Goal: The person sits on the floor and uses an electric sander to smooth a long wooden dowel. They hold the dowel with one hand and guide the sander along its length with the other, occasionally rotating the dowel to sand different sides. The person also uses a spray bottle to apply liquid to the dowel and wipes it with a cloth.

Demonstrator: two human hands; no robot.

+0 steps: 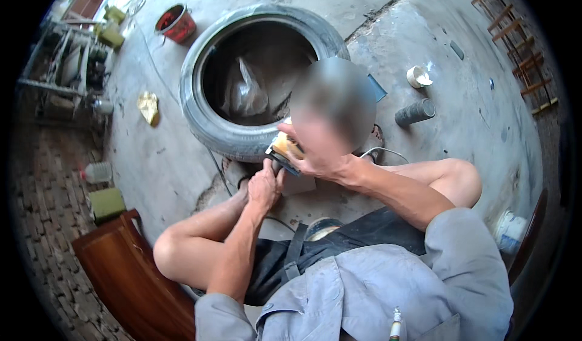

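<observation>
Tool (282, 142), with a yellow body and a dark, flat part below it, is at the near edge of a big tyre (206, 122). The tyre is grey, round and thick, and it lies flat on the grey floor (479, 138). A clear plastic bag (250, 95) shows inside its big hole. A blurry patch hides a bit of the tool, so it may be some kind of power tool, and I cannot tell if it touches the tyre. The left hand (265, 186) is closed, with its fingers wrapped around the dark end of the tool and its thumb lying along the top. The right hand (321, 154) is bent around the yellow part from the other side, partly closed, and some of it is lost in the blur. The left arm goes up from the lower part of the view, nearly straight, over the left leg. The right arm comes in from the right on a slant, bent at the elbow, and passes over the right leg. Both hands meet at the tool, close together, in front of the bent knees. A dark tube (412, 114) stands off to the right.
</observation>
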